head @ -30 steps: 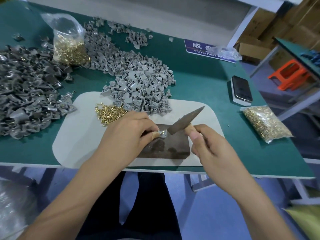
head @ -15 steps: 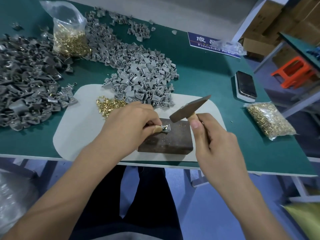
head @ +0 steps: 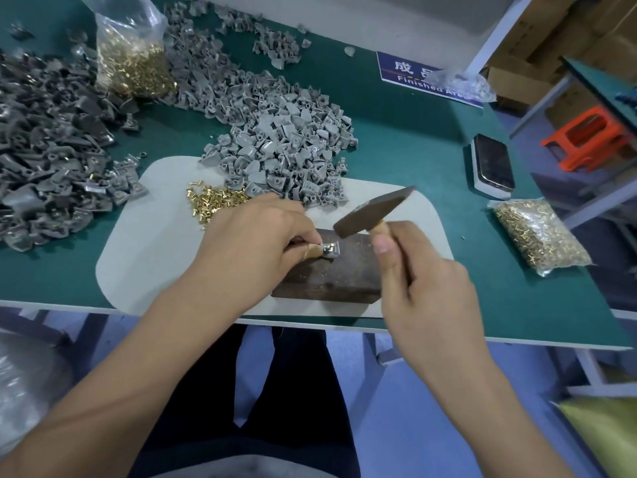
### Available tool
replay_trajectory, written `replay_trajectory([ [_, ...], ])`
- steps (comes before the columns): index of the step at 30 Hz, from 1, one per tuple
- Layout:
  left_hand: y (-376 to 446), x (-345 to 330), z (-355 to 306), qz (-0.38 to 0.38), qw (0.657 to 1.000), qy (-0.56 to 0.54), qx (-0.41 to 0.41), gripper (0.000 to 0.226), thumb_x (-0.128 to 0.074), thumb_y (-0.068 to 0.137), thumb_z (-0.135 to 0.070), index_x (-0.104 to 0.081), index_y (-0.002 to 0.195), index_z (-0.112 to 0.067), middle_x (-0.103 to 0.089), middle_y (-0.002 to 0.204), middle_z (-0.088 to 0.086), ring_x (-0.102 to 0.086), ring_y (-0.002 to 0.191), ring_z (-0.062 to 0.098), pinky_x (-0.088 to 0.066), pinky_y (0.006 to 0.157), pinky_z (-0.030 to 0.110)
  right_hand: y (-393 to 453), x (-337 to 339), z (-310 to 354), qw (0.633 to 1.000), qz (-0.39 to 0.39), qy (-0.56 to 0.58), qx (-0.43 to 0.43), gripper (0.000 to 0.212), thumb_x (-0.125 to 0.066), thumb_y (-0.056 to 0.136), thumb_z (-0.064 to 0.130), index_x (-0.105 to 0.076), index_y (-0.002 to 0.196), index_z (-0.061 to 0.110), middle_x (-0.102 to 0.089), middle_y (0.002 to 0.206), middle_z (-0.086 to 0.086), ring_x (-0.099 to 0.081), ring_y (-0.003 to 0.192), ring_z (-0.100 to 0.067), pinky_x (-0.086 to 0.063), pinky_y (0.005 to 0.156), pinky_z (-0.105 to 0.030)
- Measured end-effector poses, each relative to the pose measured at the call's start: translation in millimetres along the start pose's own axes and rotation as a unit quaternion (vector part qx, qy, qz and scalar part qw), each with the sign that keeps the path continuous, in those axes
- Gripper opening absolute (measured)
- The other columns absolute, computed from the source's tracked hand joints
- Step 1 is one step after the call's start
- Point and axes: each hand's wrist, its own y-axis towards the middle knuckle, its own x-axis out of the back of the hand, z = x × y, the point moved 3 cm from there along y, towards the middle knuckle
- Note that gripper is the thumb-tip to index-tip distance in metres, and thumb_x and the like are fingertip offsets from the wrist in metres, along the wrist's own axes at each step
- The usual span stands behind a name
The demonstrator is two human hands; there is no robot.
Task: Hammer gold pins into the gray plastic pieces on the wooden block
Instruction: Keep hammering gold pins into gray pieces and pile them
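Observation:
A dark wooden block (head: 339, 276) lies on a pale mat (head: 148, 243) at the table's front edge. My left hand (head: 253, 241) pinches a small gray plastic piece (head: 331, 250) on the block's top left corner. My right hand (head: 418, 274) grips the wooden handle of a small hammer (head: 374, 211); its dark head hovers just above and to the right of the piece. Loose gold pins (head: 213, 199) lie on the mat beyond my left hand. A heap of gray pieces (head: 286, 146) spreads behind them.
A second, darker heap of gray parts (head: 44, 157) fills the left side. Bags of gold pins stand at the back left (head: 132, 60) and lie at the right (head: 537, 232). A phone (head: 493, 165) and a blue sign (head: 424, 77) sit at the right rear.
The hammer head has lifted off the piece and swung up to the right. My left hand keeps the piece in place on the block.

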Motion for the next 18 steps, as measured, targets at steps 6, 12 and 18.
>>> replay_trajectory([
  [6,0,1,0,-0.001,1.000,-0.003,-0.004,0.009,-0.074,0.083,-0.046,-0.077,0.087,-0.039,-0.061,0.079,-0.019,-0.057,0.084,0.010,-0.021,0.054,0.018,0,3,-4,0.999,-0.030,0.006,-0.008,0.031,-0.030,0.105,0.057,-0.053,0.106,0.037,-0.044,0.057,0.009,-0.047,0.056,-0.024,-0.043,0.051,-0.040],
  [12,0,1,2,-0.004,1.000,-0.003,-0.011,0.018,-0.066,0.083,-0.053,-0.076,0.088,-0.040,-0.061,0.080,-0.021,-0.054,0.086,0.008,-0.022,0.055,0.019,2,1,-7,1.000,0.004,-0.030,0.005,0.032,-0.028,0.104,0.060,-0.052,0.103,0.038,-0.044,0.056,0.007,-0.047,0.058,-0.025,-0.044,0.053,-0.039],
  [18,1,-2,2,-0.009,1.000,0.005,-0.001,0.011,-0.074,0.083,-0.049,-0.076,0.089,-0.040,-0.060,0.081,-0.022,-0.057,0.088,0.009,-0.028,0.057,0.026,2,1,2,0.997,0.030,-0.062,0.028,0.030,-0.029,0.104,0.057,-0.051,0.105,0.038,-0.039,0.052,0.009,-0.043,0.058,-0.029,-0.042,0.052,-0.038],
])
